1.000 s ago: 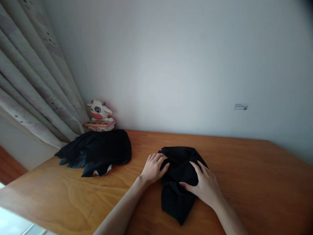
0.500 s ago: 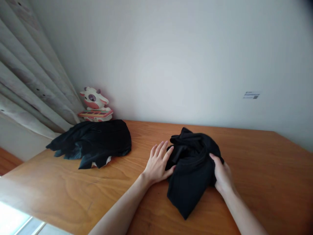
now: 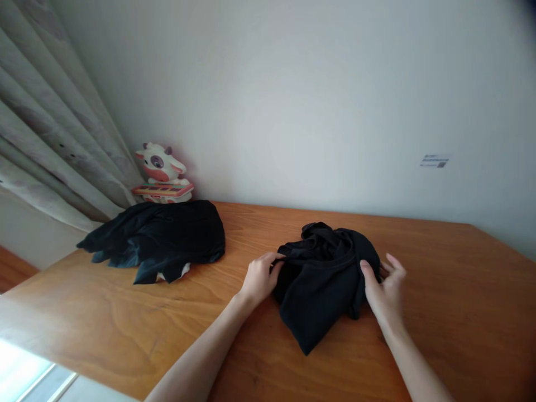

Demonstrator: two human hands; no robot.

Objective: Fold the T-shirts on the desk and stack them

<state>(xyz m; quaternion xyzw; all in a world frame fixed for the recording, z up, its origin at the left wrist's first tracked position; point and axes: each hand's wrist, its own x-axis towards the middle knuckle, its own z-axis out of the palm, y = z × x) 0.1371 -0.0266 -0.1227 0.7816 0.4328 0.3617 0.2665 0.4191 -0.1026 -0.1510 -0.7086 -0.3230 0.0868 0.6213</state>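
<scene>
A crumpled black garment (image 3: 324, 290) lies on the wooden table between my hands, one corner pointing towards me; its exact kind does not show in the folds. My left hand (image 3: 262, 276) pinches the garment's left edge between thumb and fingers, beside a dark opening in the cloth. On the other side, my right hand (image 3: 385, 282) has its thumb against the cloth and its fingers spread apart at the garment's right edge, partly hidden behind it.
Another dark garment (image 3: 176, 234) with a jagged lower outline lies at the table's left. Behind it stands a toy cow with a keyboard (image 3: 161, 173), near the patterned curtain (image 3: 54, 123). A wall (image 3: 293, 111) borders the table's (image 3: 167, 329) far edge.
My left hand has gone from spread fingers to a pinch on the garment's left edge. The right fingers have loosened and spread. The cloth has shifted slightly left, its near corner farther from me.
</scene>
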